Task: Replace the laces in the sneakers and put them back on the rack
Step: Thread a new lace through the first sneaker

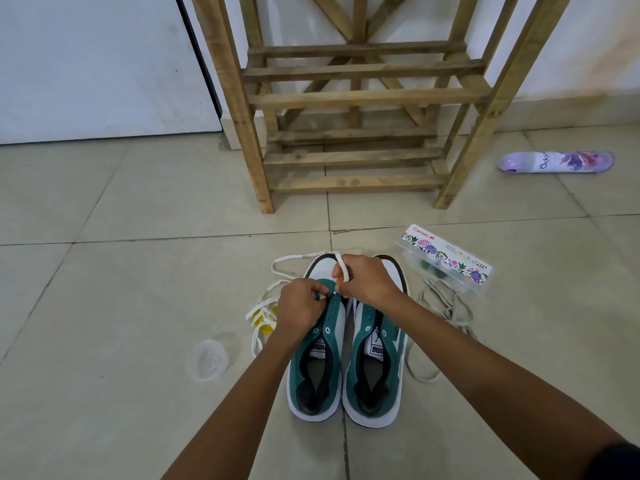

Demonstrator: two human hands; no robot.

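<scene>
Two green and white sneakers stand side by side on the tiled floor, toes away from me: the left sneaker and the right sneaker, both with bare eyelets. My left hand pinches the left sneaker's eyelet flap near the toe. My right hand pinches the tip of a white lace at the same spot. That lace loops over the right hand and trails off to the left on the floor. The wooden rack stands empty straight ahead.
A pile of greyish laces lies right of the sneakers. A clear plastic box with a floral label sits at their upper right. A crumpled clear wrapper and something yellow lie left. A purple spray can lies at the far right.
</scene>
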